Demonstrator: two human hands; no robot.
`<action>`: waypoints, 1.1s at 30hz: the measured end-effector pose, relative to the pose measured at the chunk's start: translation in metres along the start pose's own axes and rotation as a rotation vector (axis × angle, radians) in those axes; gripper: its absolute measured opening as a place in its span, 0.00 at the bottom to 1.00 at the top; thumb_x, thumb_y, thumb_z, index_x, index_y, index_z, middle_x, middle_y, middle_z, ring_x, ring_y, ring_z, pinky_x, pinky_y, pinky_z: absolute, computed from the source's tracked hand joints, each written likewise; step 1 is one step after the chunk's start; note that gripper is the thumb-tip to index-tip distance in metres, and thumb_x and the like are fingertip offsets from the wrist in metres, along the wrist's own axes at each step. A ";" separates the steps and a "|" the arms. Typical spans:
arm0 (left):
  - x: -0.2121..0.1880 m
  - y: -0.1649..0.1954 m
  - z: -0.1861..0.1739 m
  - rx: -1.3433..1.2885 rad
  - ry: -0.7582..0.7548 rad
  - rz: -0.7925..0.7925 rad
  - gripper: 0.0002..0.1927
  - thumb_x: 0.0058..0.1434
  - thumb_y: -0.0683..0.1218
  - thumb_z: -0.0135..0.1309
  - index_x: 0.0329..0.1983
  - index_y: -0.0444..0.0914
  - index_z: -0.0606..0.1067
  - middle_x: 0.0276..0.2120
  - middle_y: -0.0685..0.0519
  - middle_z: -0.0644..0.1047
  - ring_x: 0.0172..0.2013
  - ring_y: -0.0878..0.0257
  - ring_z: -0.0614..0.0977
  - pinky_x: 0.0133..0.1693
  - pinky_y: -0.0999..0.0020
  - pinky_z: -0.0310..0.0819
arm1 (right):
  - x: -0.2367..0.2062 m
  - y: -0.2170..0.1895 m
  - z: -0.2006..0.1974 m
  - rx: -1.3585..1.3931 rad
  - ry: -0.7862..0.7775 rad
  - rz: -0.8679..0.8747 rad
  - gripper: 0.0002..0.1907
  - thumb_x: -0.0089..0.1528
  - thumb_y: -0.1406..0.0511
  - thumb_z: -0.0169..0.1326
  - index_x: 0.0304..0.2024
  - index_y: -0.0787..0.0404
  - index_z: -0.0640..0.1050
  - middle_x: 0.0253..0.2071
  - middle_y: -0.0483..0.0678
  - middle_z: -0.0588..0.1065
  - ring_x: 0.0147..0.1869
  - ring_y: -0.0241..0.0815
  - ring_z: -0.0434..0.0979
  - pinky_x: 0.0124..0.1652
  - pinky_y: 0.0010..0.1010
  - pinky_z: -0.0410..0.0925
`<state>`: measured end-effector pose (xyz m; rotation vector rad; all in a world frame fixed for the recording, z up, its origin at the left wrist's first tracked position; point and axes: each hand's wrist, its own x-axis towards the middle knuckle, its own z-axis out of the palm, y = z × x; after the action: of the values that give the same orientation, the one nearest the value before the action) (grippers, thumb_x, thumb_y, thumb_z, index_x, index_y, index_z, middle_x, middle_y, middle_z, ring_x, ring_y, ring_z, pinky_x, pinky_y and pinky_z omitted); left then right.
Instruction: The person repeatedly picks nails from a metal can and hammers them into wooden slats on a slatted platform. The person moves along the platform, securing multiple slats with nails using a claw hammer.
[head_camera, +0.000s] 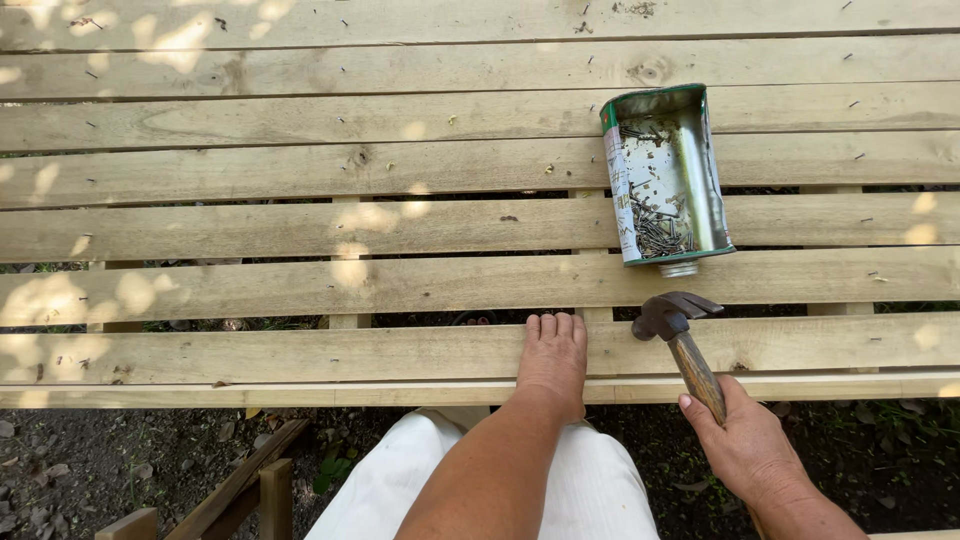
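Many nails (655, 225) in cut-open tin (712, 170), hammer (675, 325) beside

One hammer (672, 318), one tin (665, 175), two hands (552, 358).

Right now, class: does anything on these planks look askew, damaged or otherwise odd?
The green-rimmed metal can lies on its side with one face cut away, serving as a tray for loose nails. Its spout points toward the hammer in the right hand.
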<state>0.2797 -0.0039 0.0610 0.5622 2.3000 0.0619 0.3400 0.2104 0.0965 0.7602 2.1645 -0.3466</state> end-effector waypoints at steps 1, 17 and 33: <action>-0.002 -0.002 0.001 0.010 0.014 0.007 0.60 0.50 0.52 0.68 0.77 0.30 0.45 0.67 0.38 0.58 0.69 0.44 0.57 0.72 0.51 0.40 | 0.003 -0.003 0.001 -0.025 0.005 -0.026 0.26 0.66 0.43 0.46 0.51 0.53 0.75 0.33 0.52 0.78 0.41 0.46 0.83 0.46 0.46 0.75; 0.017 -0.064 0.001 -0.304 -0.112 -0.209 0.34 0.58 0.63 0.59 0.63 0.41 0.71 0.57 0.47 0.76 0.61 0.52 0.73 0.63 0.51 0.61 | -0.009 -0.039 0.002 0.138 -0.083 0.053 0.24 0.67 0.44 0.49 0.49 0.56 0.73 0.23 0.50 0.74 0.24 0.42 0.75 0.29 0.40 0.73; 0.006 -0.062 -0.011 -0.358 -0.001 -0.146 0.27 0.60 0.59 0.58 0.58 0.40 0.76 0.52 0.48 0.79 0.57 0.53 0.77 0.60 0.56 0.64 | -0.023 -0.072 0.013 0.316 -0.069 -0.044 0.20 0.66 0.49 0.53 0.44 0.60 0.73 0.20 0.47 0.69 0.19 0.39 0.67 0.22 0.35 0.66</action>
<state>0.2450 -0.0563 0.0517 0.2104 2.2502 0.3935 0.3139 0.1387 0.1054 0.8597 2.0890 -0.7396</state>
